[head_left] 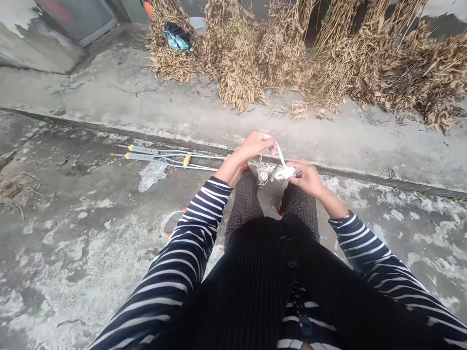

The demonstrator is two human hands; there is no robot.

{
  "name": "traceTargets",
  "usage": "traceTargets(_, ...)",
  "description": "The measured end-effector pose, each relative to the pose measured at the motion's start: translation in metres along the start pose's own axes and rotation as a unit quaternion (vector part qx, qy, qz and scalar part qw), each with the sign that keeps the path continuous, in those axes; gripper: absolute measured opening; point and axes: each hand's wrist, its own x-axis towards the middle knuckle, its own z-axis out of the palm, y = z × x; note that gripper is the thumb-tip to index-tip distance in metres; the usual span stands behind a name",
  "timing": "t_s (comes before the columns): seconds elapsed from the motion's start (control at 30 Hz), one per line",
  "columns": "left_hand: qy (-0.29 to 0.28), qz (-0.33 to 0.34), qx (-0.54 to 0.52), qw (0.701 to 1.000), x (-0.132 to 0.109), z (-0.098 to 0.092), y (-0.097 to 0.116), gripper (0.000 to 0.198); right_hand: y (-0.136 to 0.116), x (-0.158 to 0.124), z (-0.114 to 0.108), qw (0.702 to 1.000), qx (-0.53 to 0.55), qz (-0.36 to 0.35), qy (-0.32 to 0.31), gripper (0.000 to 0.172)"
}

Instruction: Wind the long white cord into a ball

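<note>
I sit on a concrete floor with my knees drawn up. My left hand (257, 143) is closed in a pinch on the end of a white strip (280, 154), pulling it upward. My right hand (308, 177) is closed around a small white bundle (285, 172) that the strip runs from. A thin cord with a small pale coil (262, 177) hangs below my left hand, between my knees. Both arms wear dark sleeves with white stripes.
A pair of metal crutches (160, 156) lies on the ground to the left, with a clear plastic bag (151, 174) beside them. An orange-edged sandal (171, 223) sits by my left elbow. Bundles of dry brown stalks (310, 53) stand along the far side, with a blue cloth (177, 39) on them.
</note>
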Motion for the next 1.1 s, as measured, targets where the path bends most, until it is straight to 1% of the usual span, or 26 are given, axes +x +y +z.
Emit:
traceTargets(0.07,-0.006,-0.006,0.013,1.000,0.010,0.007,-0.012,0.025,-0.014,-0.005,-0.002,0.997,0.069,0.026,-0.001,0.044)
traceTargets(0.1,-0.014,-0.017,0.016,1.000,0.012,0.012,-0.019,0.025,-0.021,-0.006,-0.005,0.993,0.109,0.038,0.005,0.047)
traceTargets(0.17,-0.035,-0.052,0.009,0.998,0.013,0.024,-0.037,0.025,-0.035,-0.006,-0.010,0.979,0.195,0.054,0.025,0.061)
traceTargets(0.23,-0.055,-0.085,-0.013,0.995,0.009,0.036,-0.054,0.024,-0.046,-0.002,-0.018,0.963,0.259,0.056,0.050,0.075)
traceTargets(0.27,-0.064,-0.094,-0.027,0.993,0.006,0.042,-0.062,0.023,-0.050,0.001,-0.022,0.956,0.280,0.054,0.067,0.077)
traceTargets(0.3,-0.075,-0.098,-0.042,0.991,0.003,0.046,-0.069,0.023,-0.053,0.004,-0.026,0.950,0.295,0.053,0.087,0.074)
traceTargets(0.37,-0.088,-0.098,-0.073,0.989,-0.001,0.053,-0.078,0.023,-0.056,0.011,-0.034,0.941,0.312,0.058,0.122,0.063)
traceTargets(0.4,-0.080,-0.098,-0.083,0.988,-0.002,0.055,-0.080,0.022,-0.056,0.014,-0.037,0.936,0.318,0.065,0.133,0.058)
traceTargets(0.43,-0.059,-0.097,-0.088,0.990,-0.003,0.055,-0.079,0.020,-0.055,0.017,-0.040,0.933,0.325,0.077,0.139,0.055)
traceTargets(0.5,0.008,-0.076,-0.085,0.993,-0.002,0.056,-0.072,0.019,-0.053,0.021,-0.045,0.926,0.336,0.106,0.137,0.054)
traceTargets(0.53,0.036,-0.057,-0.086,0.994,0.000,0.056,-0.066,0.021,-0.052,0.022,-0.047,0.922,0.343,0.122,0.133,0.053)
traceTargets(0.57,0.050,-0.035,-0.096,0.994,0.002,0.057,-0.060,0.026,-0.052,0.023,-0.047,0.918,0.350,0.137,0.130,0.053)
traceTargets(0.6,0.052,-0.015,-0.113,0.992,0.004,0.059,-0.053,0.033,-0.052,0.023,-0.047,0.913,0.358,0.150,0.125,0.053)
traceTargets(0.63,0.042,-0.001,-0.136,0.990,0.006,0.062,-0.047,0.039,-0.052,0.024,-0.046,0.909,0.367,0.159,0.122,0.052)
traceTargets(0.7,0.014,0.005,-0.176,0.984,0.009,0.071,-0.037,0.046,-0.054,0.024,-0.043,0.902,0.381,0.169,0.115,0.051)
traceTargets(0.77,0.006,-0.009,-0.191,0.982,0.011,0.081,-0.034,0.039,-0.056,0.025,-0.041,0.900,0.387,0.170,0.107,0.050)
traceTargets(0.87,0.011,-0.022,-0.182,0.983,0.007,0.092,-0.035,0.014,-0.056,0.026,-0.044,0.898,0.388,0.176,0.109,0.047)
traceTargets(0.9,0.006,-0.025,-0.178,0.984,0.004,0.093,-0.036,0.013,-0.055,0.027,-0.046,0.896,0.389,0.177,0.119,0.046)
traceTargets(0.97,-0.013,-0.042,-0.178,0.983,-0.002,0.093,-0.038,0.016,-0.052,0.029,-0.052,0.892,0.387,0.175,0.154,0.043)
traceTargets(1.1,-0.042,-0.089,-0.201,0.975,-0.018,0.085,-0.044,0.013,-0.044,0.036,-0.066,0.897,0.361,0.150,0.207,0.039)
